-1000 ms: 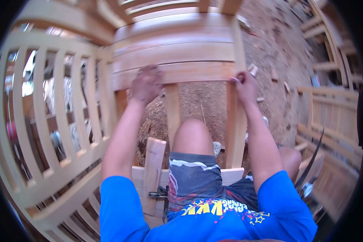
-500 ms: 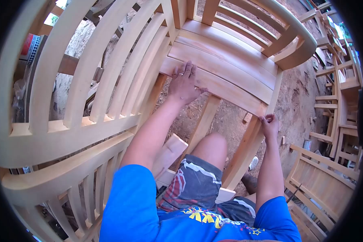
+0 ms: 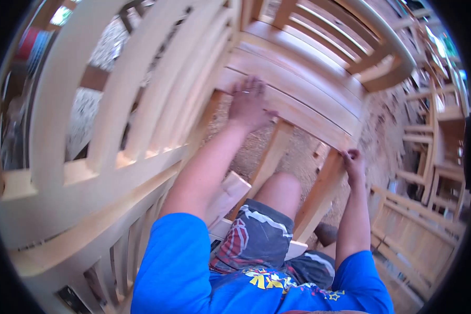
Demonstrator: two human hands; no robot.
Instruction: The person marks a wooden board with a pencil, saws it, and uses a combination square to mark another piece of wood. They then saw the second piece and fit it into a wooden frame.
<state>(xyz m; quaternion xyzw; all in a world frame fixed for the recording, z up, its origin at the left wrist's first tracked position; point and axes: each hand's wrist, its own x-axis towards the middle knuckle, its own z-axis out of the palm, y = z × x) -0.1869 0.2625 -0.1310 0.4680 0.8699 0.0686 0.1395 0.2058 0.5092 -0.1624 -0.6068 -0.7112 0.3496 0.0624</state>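
Note:
My left hand [image 3: 250,104] lies flat, fingers spread, on the front wooden slat [image 3: 311,120] of a bench seat, its thumb by the slat's near edge. At the slat's right end, my right hand [image 3: 354,161] has its fingers pinched together at the corner; whether a small item is between the fingertips cannot be made out. More seat slats [image 3: 293,73] lie side by side beyond the front one. Two bare supports [image 3: 271,152] of the bench frame run toward me below the front slat.
The bench's tall slatted back [image 3: 115,104] rises at the left, and a curved armrest [image 3: 390,76] stands at the far end. A loose board [image 3: 227,196] leans near my leg. Other wooden furniture [image 3: 418,220] stands at the right on the dirt ground [image 3: 384,125].
The view has shifted slightly, so the bench and hands sit a little further right in frame. Both hands keep their places on the front slat.

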